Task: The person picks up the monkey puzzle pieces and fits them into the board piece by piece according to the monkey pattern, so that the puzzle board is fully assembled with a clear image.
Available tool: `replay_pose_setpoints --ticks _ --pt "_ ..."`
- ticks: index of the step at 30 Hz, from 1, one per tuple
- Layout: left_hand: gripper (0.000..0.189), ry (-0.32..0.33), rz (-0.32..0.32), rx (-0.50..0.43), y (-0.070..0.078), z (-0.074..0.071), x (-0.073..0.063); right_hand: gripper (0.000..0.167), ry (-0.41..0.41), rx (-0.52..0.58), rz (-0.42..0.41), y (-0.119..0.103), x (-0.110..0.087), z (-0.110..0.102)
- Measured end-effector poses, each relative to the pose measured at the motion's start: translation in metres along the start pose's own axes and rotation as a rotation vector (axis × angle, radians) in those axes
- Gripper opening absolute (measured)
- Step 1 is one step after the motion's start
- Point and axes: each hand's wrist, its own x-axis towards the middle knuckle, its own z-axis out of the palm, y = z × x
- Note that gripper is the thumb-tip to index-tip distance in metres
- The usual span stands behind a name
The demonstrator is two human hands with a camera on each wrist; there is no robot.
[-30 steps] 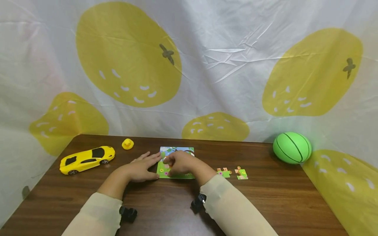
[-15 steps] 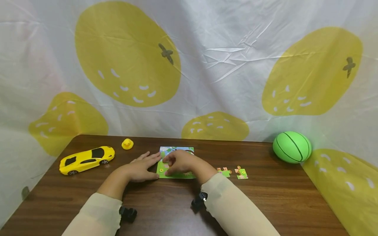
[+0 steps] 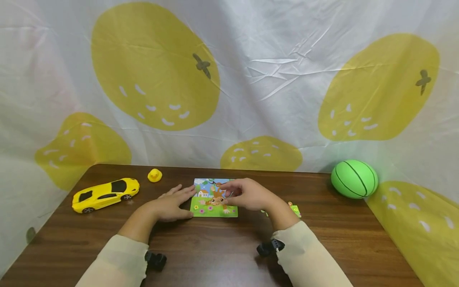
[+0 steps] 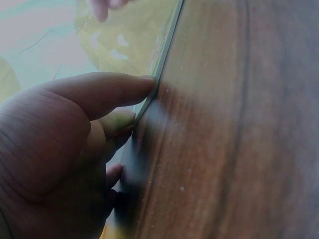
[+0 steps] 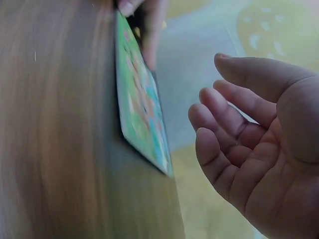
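A jigsaw puzzle board (image 3: 211, 211) with a monkey, a house and flowers lies flat on the wooden table. My left hand (image 3: 173, 205) rests at its left side, fingers spread. In the left wrist view the thumb (image 4: 117, 89) touches the board's edge. My right hand (image 3: 247, 194) is raised by the board's right side, covering part of that edge. Its fingers are loosely bent and hold nothing, as the right wrist view shows. A loose puzzle piece (image 3: 295, 209) lies to the right, partly behind the right wrist. Another green piece is mostly hidden by that hand.
A yellow toy car (image 3: 105, 195) stands at the left of the table (image 3: 208, 251). Near the back edge sits a small yellow duck (image 3: 155, 175). At the back right corner is a green ball (image 3: 354, 179). A white curtain (image 3: 265, 99) with yellow fruit prints hangs behind.
My right hand has come off the middle of the board and moved right, uncovering the monkey picture and now hiding most of one loose piece. The left hand has stayed put.
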Motion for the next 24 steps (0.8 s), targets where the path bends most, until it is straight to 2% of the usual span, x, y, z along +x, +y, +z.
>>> replay_pose_setpoints --ticks 10,18,24 --pt "0.088 -0.008 -0.010 -0.007 0.002 -0.001 -0.001 0.053 0.037 0.069 0.132 0.037 -0.042 -0.036" --pt "0.087 -0.002 -0.004 -0.003 0.001 0.000 -0.002 0.055 0.067 0.087 0.174 0.070 -0.067 -0.055" --pt "0.087 0.001 -0.006 -0.002 0.001 0.000 -0.001 0.053 0.074 0.118 0.186 0.090 -0.075 -0.057"
